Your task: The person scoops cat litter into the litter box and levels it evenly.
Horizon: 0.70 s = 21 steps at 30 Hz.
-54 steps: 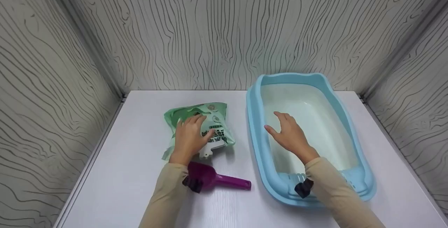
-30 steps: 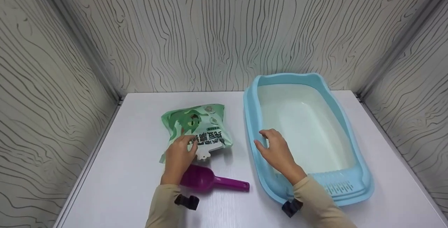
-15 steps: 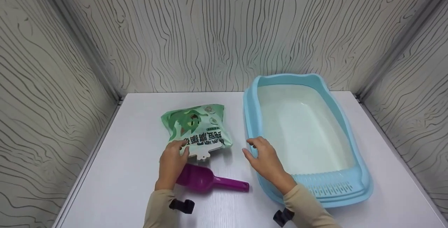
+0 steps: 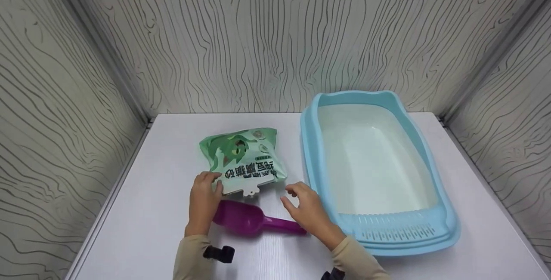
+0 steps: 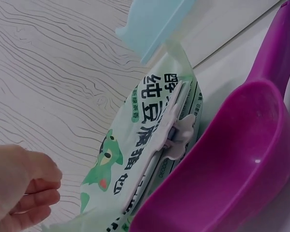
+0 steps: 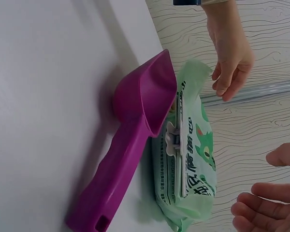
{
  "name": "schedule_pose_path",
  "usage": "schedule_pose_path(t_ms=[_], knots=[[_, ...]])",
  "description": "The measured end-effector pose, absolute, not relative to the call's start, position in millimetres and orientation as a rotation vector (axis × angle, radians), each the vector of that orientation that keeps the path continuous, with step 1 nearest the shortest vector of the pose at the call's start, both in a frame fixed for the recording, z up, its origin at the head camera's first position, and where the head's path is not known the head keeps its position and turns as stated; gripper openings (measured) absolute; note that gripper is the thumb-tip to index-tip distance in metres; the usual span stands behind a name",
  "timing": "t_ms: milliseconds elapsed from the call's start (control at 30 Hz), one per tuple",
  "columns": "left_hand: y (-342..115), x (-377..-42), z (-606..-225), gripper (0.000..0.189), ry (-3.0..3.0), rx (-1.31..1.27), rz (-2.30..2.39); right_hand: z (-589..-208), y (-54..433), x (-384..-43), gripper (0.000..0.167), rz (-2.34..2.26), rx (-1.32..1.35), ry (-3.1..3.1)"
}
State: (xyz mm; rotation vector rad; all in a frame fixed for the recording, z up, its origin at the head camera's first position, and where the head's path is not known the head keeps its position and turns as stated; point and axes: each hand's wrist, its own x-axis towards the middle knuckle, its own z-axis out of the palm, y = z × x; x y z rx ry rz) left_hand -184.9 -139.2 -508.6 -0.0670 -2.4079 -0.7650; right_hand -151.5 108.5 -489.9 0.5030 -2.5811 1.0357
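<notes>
A green bag of cat litter lies on the table, its near end closed by a white sealing clip. In front of it sits a purple scoop, handle pointing right. My left hand hovers by the bag's near left corner, fingers loosely bent and holding nothing; in the left wrist view a gap shows between hand and bag. My right hand is above the scoop's handle end, fingers relaxed, nothing in them. The right wrist view shows this right hand apart from bag and scoop.
A light blue litter box with a white inside and a slotted front ledge stands to the right of the bag. Wood-patterned panels enclose the white table at the back and sides.
Both hands have drawn back toward the person. The right hand has moved left from over the litter box to above the scoop handle; the left hand has moved off the bag's middle.
</notes>
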Motion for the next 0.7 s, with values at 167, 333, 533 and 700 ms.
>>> schedule_pose_path(t_ms=[167, 333, 533, 700], knots=[[-146.2, -184.8, -508.8, 0.014, -2.406, -0.017, -0.788, -498.8, 100.9, -151.1, 0.011, 1.088, 0.499, -2.602], [-152.5, -183.3, -512.2, 0.019, -2.434, 0.041, -0.807, -510.9, 97.0, -152.4, 0.012, 1.129, 0.477, -2.637], [-159.8, -180.7, -519.3, 0.023, -2.472, 0.095, -0.829, -524.7, 93.3, -156.1, 0.015, 1.205, 0.452, -2.657], [-163.5, -179.0, -524.6, 0.024, -2.509, 0.118, -0.864, -533.6, 89.5, -158.6, 0.016, 1.27, 0.433, -2.648]])
